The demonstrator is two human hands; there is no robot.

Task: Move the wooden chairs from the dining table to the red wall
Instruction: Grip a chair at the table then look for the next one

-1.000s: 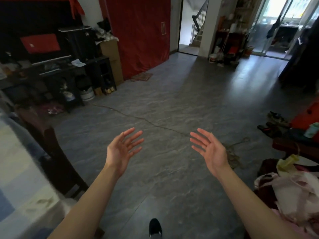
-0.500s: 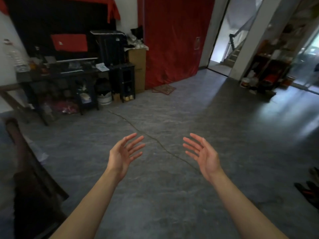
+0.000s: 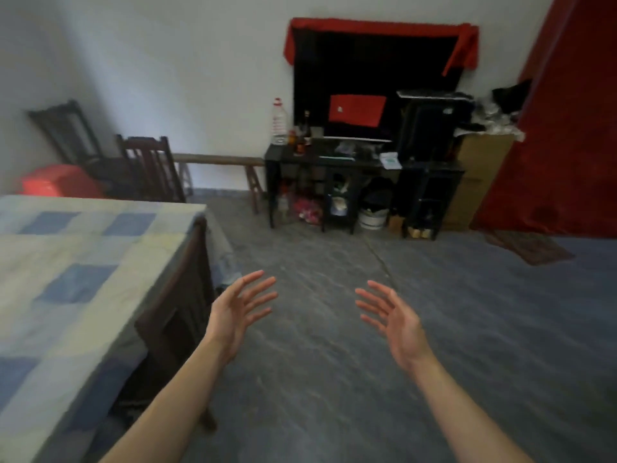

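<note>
While near chair, empty hands.

room was dim, lit softly and evenly; no light source in view. white wall greyed toward the upper left corner. whole frame was soft with motion blur: floor grain smeared, shelf clutter indistinct. chair by the table sat in deep shadow. wide-angle bending showed at the edges. no glare.

Head view – forward, downward, over floor.
</note>
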